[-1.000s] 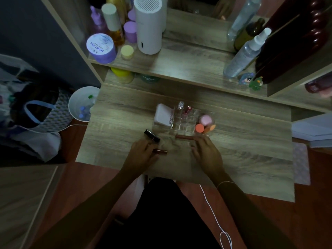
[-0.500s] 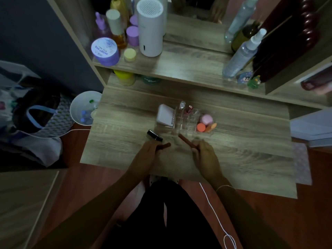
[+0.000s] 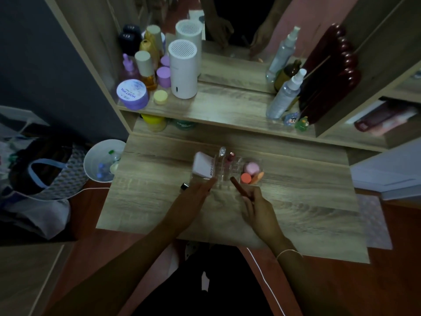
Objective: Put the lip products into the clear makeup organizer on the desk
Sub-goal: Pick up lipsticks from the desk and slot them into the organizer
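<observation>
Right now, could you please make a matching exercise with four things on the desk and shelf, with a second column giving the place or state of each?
Things:
1. brown lip stick
2. white compact
3. pink sponge
4. purple jar

Places or states:
A. on the upper shelf, left side
B. held in the right hand
C. right compartment of the clear organizer
D. left end of the organizer

Pairs: 1-B, 2-D, 3-C, 4-A

A white humidifier (image 3: 182, 69), purple jar (image 3: 132, 94) and spray bottle (image 3: 284, 94) stand on the shelf (image 3: 216, 108) at upper centre; a white bin (image 3: 101, 160) and bag (image 3: 38, 169) sit at left.
</observation>
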Action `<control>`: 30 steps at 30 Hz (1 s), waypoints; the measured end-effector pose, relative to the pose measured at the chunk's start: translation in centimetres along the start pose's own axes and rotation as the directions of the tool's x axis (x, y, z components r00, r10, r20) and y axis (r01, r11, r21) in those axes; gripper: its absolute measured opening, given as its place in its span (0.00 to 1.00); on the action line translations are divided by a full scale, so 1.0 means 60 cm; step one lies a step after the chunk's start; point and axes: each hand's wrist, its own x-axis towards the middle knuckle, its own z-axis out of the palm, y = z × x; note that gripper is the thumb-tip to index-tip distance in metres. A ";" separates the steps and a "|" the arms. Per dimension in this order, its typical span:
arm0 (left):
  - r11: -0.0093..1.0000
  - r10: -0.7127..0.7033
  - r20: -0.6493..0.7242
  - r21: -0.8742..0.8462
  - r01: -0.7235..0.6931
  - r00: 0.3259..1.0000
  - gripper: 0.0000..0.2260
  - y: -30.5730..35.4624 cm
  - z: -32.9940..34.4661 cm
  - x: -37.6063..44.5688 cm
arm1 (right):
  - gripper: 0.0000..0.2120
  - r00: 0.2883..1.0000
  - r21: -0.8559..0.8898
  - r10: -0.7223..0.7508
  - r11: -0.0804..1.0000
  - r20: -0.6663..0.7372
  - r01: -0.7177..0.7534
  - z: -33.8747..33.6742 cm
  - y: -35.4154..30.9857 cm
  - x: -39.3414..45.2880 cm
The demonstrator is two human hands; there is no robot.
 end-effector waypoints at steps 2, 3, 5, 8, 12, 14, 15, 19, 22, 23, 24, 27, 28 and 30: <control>0.990 -0.038 0.014 -0.138 0.039 0.999 0.17 0.009 -0.002 0.008 | 0.09 0.999 0.006 -0.028 1.000 -0.030 0.028 -0.015 -0.005 -0.001; 0.985 -0.045 -0.007 -0.169 0.043 0.999 0.18 0.009 -0.004 0.012 | 0.08 0.998 0.010 -0.042 0.999 -0.054 0.043 -0.023 -0.006 -0.001; 0.965 -0.123 -0.011 -0.236 0.117 0.992 0.19 0.009 -0.003 0.020 | 0.07 0.993 0.016 -0.060 0.998 -0.098 0.062 -0.036 -0.010 0.001; 0.954 -0.191 -0.033 -0.244 0.177 0.981 0.18 0.010 -0.001 0.035 | 0.06 0.990 0.054 -0.063 0.996 -0.123 0.070 -0.055 -0.018 0.012; 0.919 -0.248 -0.089 -0.336 0.205 0.965 0.23 0.016 -0.009 0.059 | 0.09 0.977 0.109 -0.091 0.988 -0.191 0.113 -0.085 -0.033 0.041; 0.906 -0.269 -0.128 -0.371 0.205 0.955 0.23 0.018 -0.007 0.069 | 0.11 0.966 0.122 -0.111 0.982 -0.232 0.142 -0.098 -0.039 0.057; 0.902 -0.281 -0.145 -0.378 0.209 0.949 0.22 0.020 -0.006 0.070 | 0.12 0.962 0.124 -0.116 0.981 -0.246 0.150 -0.102 -0.042 0.066; 0.893 -0.320 -0.153 -0.379 0.243 0.935 0.14 0.021 0.004 0.076 | 0.07 0.961 0.067 -0.154 0.982 -0.230 0.174 -0.109 -0.038 0.103; 0.761 -0.414 -0.019 -0.555 0.335 0.910 0.09 0.026 -0.002 0.080 | 0.07 0.965 0.030 -0.171 0.983 -0.201 0.181 -0.107 -0.034 0.126; 0.629 -0.470 0.077 -0.669 0.396 0.879 0.09 0.028 -0.006 0.083 | 0.07 0.965 0.017 -0.174 0.983 -0.194 0.181 -0.106 -0.034 0.133; 0.472 -0.512 0.179 -0.758 0.450 0.840 0.09 0.031 -0.009 0.086 | 0.07 0.965 0.005 -0.179 0.983 -0.191 0.183 -0.105 -0.033 0.139; 0.087 -0.550 0.387 -0.855 0.511 0.740 0.12 0.037 -0.017 0.094 | 0.06 0.963 -0.029 -0.201 0.980 -0.179 0.199 -0.101 -0.031 0.154; -0.006 -0.543 0.429 -0.862 0.508 0.722 0.13 0.038 -0.019 0.096 | 0.06 0.963 -0.039 -0.209 0.978 -0.169 0.205 -0.101 -0.031 0.159; -0.107 -0.531 0.479 -0.856 0.506 0.699 0.15 0.038 -0.021 0.099 | 0.07 0.965 -0.064 -0.218 0.975 -0.143 0.211 -0.099 -0.030 0.166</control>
